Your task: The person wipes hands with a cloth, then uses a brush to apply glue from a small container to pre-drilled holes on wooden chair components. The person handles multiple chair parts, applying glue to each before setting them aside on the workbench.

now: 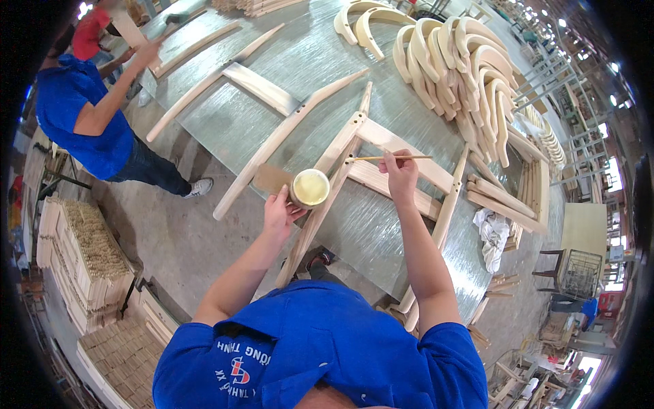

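My left hand (278, 215) is wrapped round the side of a small round open can (310, 187) with pale yellow paste inside. Between the fingers of my right hand (400, 176) is a thin wooden stick (371, 158), held nearly level. Its left tip is at a dark hole near the upper end of a chair frame's leg (319, 215); whether the tip has entered the hole I cannot tell. Two pale rails, an upper one (402, 153) and a lower one (388, 184), join this leg to the opposite leg (448, 211).
Another H-shaped wooden frame (262, 88) lies to the left on the plastic-covered table (204, 126). Curved wooden parts (456, 65) are heaped at the back right, with a white cloth (492, 238) nearer. A co-worker in blue (85, 119) stands at the left, above stacked wood (88, 259).
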Demonstrator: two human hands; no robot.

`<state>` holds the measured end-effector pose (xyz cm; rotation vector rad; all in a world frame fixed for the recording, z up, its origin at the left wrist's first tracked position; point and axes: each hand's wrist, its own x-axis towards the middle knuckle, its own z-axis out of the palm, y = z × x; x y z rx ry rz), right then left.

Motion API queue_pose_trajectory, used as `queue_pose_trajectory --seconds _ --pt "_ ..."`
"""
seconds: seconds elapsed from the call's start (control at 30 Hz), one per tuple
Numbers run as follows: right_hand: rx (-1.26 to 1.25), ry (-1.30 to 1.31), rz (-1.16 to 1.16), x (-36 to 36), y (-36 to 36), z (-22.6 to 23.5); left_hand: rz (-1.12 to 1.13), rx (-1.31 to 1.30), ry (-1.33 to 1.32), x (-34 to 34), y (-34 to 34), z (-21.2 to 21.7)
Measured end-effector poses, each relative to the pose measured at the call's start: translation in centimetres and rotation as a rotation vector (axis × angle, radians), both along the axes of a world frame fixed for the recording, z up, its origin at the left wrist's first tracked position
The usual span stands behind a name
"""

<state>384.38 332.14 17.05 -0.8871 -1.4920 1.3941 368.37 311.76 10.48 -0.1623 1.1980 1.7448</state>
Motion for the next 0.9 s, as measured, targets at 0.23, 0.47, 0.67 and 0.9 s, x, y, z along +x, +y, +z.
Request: queue_pose_trajectory --seconds 0.23,0.47,0.67,0.9 --pt "0.025 -0.148 -0.023 -0.7 0.5 -2.1 0.004 -0.058 0.082 -1.5 -4.8 -0.3" --pt "0.033 -0.148 -0.003 -0.9 1.2 -3.2 0.058 -0.063 0.066 -1.7 -6.2 -0.9" --pt "0.104 -0.194 -0.040 -1.2 2.0 -2.2 -0.011 -0.031 0.070 -1.3 -5.9 -0.8" --pt "0.276 -0.293 -0.061 -1.4 2.8 -2.2 -0.005 -0.021 0.064 -0.7 -5.4 -0.6"
